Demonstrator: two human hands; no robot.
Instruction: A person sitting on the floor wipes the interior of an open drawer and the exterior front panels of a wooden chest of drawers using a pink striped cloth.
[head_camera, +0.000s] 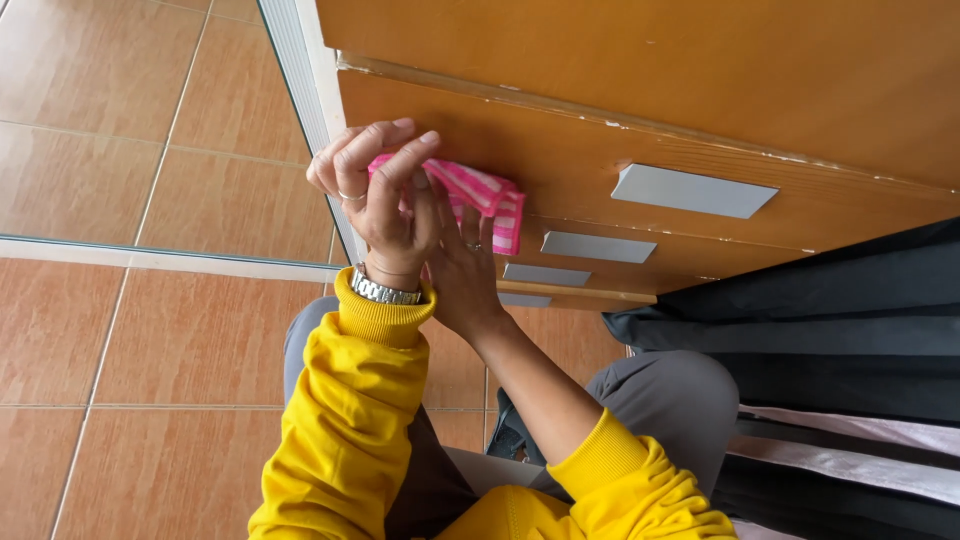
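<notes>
Orange-brown wood fills the upper right: a chest of drawers (700, 80) seen from above, its drawer fronts stepping down toward 4 o'clock, each with a flat grey handle plate (693, 190). At 3 to 5 o'clock of the hands, just beside the chest, dark folded fabric (830, 340) lies in a heap with a pale pink band across its lower part. Terracotta floor tiles (130, 340) cover the left half, crossed by a pale metal door track (300, 80) that runs from 12 o'clock down to the chest's corner. Grey-trousered knees (670, 390) show below, and yellow sleeves (350, 420) reach up from 6 o'clock.

Against the top drawer front sits a pink-and-white striped cloth (480, 195). The left hand (375, 195), with a ring and a metal wristwatch (385, 291), is curled over the cloth's left end, forefinger and thumb pinching its edge at about 9 o'clock of the cloth. The right hand (462, 265) lies partly behind the left wrist, fingers pointing up to 12 o'clock and pressed flat under the cloth's lower edge; it also wears a ring. Most of the cloth pokes out toward 2 o'clock of both hands, touching the wood.
</notes>
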